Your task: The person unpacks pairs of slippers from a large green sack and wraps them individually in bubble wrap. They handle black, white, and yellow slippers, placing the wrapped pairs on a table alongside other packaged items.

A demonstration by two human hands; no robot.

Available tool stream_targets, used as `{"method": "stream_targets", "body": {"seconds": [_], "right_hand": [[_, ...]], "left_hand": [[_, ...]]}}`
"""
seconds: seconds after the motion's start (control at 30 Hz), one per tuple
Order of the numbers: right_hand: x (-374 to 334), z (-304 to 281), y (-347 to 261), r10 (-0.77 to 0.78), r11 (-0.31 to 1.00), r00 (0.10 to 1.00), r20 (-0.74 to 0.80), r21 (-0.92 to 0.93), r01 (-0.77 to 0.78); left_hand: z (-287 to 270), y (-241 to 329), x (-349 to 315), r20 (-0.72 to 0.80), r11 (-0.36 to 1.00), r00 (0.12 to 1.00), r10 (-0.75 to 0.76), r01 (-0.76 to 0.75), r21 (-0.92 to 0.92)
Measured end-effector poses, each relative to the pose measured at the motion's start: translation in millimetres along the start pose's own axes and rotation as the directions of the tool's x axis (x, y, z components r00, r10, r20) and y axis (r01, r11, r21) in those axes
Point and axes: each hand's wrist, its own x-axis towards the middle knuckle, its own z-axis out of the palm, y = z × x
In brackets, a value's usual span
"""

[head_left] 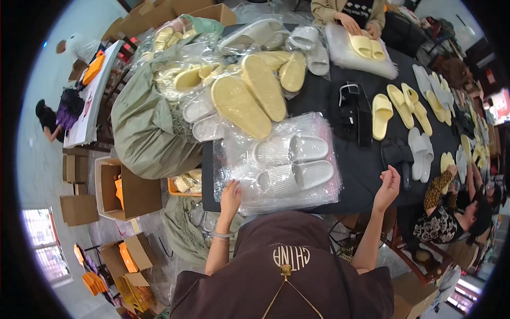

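A pair of light grey slippers (312, 175) lies side by side on a stack of clear plastic bags (319, 204) in front of me; whether a bag layer covers them I cannot tell. My left hand (230, 199) is at the stack's near left edge, its fingers closed on the edge of a clear plastic bag (245, 183). To the right, my right hand (387, 189) is raised with loosely bent fingers and nothing in it. Just beyond it lie black slippers (397, 154) and a grey pair (421, 154).
Bagged yellow slippers (241, 106) are heaped at the far left beside a large green sack (151, 127). Yellow slippers (382, 116) line the black table (350, 186) on the right. Across it a person handles a yellow pair (366, 47); people work at right. Cardboard boxes (135, 189) stand left.
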Motion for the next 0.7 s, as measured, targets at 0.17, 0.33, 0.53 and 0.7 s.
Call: {"method": "stream_targets", "body": {"seconds": [0.17,0.33,0.53,0.7], "right_hand": [[9.7,47.1,-18.2,-0.019,0.998,0.888,0.459,-0.051,0.048],[0.1,86.1,-31.4,0.026,0.972,0.485,0.874,-0.134,0.191],[-13.2,120.8,-43.7,-0.053,0.907,0.260,0.964,-0.062,0.416],[-22.9,115.7,-49.7,-0.007,0.956,0.299,0.954,-0.081,0.282]], "left_hand": [[11.3,-15.5,-3.0,0.018,0.994,0.998,0.059,-0.061,0.089],[-13.8,21.5,57.9,-0.229,0.998,0.972,-0.052,0.057,0.014],[-29.7,48.8,193.3,-0.506,0.951,0.837,-0.208,0.053,-0.303],[-38.7,62.2,253.1,-0.290,0.832,0.927,-0.236,0.039,-0.553]]}}
